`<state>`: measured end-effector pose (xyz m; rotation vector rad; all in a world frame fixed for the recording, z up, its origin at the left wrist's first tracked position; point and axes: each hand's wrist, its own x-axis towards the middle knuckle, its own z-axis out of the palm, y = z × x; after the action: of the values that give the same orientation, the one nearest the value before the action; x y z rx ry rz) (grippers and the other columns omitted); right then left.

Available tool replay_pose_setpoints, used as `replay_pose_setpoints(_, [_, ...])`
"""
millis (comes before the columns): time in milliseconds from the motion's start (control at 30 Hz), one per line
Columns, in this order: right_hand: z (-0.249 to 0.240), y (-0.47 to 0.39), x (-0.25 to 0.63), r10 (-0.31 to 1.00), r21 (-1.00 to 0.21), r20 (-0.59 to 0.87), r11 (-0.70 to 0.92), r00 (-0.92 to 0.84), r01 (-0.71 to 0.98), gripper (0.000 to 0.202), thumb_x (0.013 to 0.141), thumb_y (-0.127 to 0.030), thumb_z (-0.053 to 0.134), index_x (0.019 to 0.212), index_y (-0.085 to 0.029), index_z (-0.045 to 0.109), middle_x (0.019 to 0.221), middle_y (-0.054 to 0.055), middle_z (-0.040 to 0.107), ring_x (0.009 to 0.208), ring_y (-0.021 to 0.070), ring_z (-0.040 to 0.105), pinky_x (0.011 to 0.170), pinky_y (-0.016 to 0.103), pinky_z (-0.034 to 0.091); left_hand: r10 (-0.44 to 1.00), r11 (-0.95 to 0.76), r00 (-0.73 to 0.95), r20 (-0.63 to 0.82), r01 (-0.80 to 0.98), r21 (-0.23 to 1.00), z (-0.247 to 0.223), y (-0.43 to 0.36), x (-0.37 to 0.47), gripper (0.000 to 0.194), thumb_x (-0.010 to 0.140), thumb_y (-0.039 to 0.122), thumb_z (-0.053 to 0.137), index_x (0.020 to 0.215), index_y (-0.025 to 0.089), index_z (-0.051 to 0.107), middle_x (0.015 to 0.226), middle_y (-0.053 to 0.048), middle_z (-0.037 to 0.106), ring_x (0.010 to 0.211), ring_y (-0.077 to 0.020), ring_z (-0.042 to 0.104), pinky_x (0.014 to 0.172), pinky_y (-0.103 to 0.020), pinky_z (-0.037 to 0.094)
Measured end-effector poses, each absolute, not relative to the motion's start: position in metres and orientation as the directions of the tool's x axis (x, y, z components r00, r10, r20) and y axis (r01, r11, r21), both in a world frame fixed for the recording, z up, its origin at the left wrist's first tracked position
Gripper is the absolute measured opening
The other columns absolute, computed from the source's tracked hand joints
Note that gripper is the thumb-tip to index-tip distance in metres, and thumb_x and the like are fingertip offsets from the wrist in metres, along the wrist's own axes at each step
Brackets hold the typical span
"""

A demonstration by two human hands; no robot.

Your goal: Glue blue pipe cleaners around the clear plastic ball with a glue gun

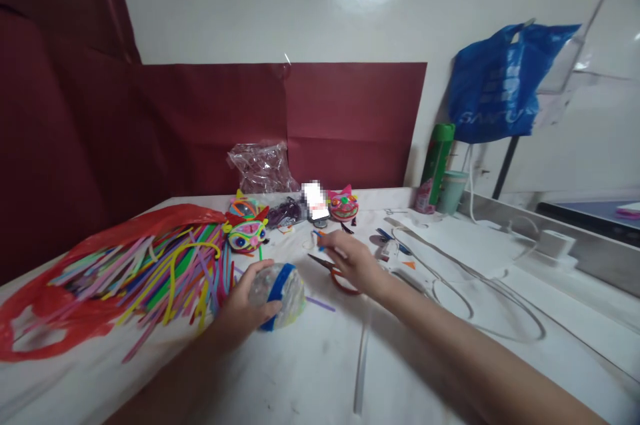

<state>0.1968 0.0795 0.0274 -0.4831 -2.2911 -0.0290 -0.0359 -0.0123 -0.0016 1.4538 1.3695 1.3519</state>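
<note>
A clear rounded piece with a blue band (281, 286) is held in my left hand (249, 302), its fingers wrapped round the left side. My right hand (349, 257) is closed in a pinch on a small blue and orange piece (321, 240), above the table and right of the clear piece. Under my right hand lie scissors (344, 284) with orange-red handles. A purple strip (321, 304) rests on the table just right of the clear piece. Two colourful animal-like faces (247, 236) (344, 204) stand farther back.
Many coloured fuzzy sticks (165, 272) lie on a red plastic bag (100, 328) at left. A lit phone (315, 200) stands at the back. Rightward are a glue gun (407, 272), cables (480, 272), a green can (439, 158) and a cup (452, 192). A glue stick (361, 368) lies in front.
</note>
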Motion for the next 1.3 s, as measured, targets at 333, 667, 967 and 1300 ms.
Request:
replay_pose_setpoints(333, [0.049,0.031,0.199,0.232,-0.106,0.654,0.970,-0.720,0.217,0.019,0.095,-0.018,0.045,0.091,-0.017,0.063,0.075,0.006,0.065,0.071,0.0162,0.059,0.063,0.025,0.047,0.968,-0.246,0.046,0.245,0.342,0.907,-0.005,-0.019,-0.030,0.068,0.059,0.026,0.072,0.124,0.021,0.051,0.115,-0.009,0.062,0.104,-0.0287,0.059,0.088,-0.036,0.046])
replay_pose_setpoints(667, [0.031,0.032,0.188,0.228,-0.136,0.524,0.973,-0.821,0.184,0.016,0.093,-0.013,0.046,0.087,-0.016,0.061,0.093,0.010,0.063,0.084,0.0163,0.061,0.071,0.024,0.048,0.953,-0.303,0.120,0.278,0.331,0.894,-0.009,-0.017,-0.033,0.070,0.059,0.027,0.074,0.124,0.021,0.053,0.116,-0.009,0.063,0.109,-0.0324,0.057,0.095,-0.043,0.044])
replay_pose_setpoints(967, [0.027,0.031,0.187,0.231,-0.084,0.489,0.972,-0.841,0.218,0.016,0.093,-0.012,0.047,0.089,-0.016,0.062,0.096,0.009,0.063,0.085,0.0159,0.060,0.070,0.024,0.045,0.958,-0.286,0.106,0.267,0.299,0.910,-0.008,-0.017,-0.027,0.067,0.057,0.030,0.073,0.120,0.020,0.053,0.119,-0.008,0.059,0.106,-0.0285,0.058,0.091,-0.036,0.046])
replay_pose_setpoints(1300, [0.032,0.027,0.185,0.240,0.018,0.467,0.960,-0.851,0.280,0.017,0.093,-0.011,0.047,0.086,-0.015,0.062,0.090,0.008,0.063,0.078,0.0156,0.057,0.062,0.025,0.041,0.955,-0.295,0.090,0.282,0.357,0.886,-0.003,-0.017,-0.023,0.063,0.058,0.029,0.074,0.116,0.021,0.053,0.114,-0.007,0.060,0.104,-0.0290,0.059,0.090,-0.037,0.047])
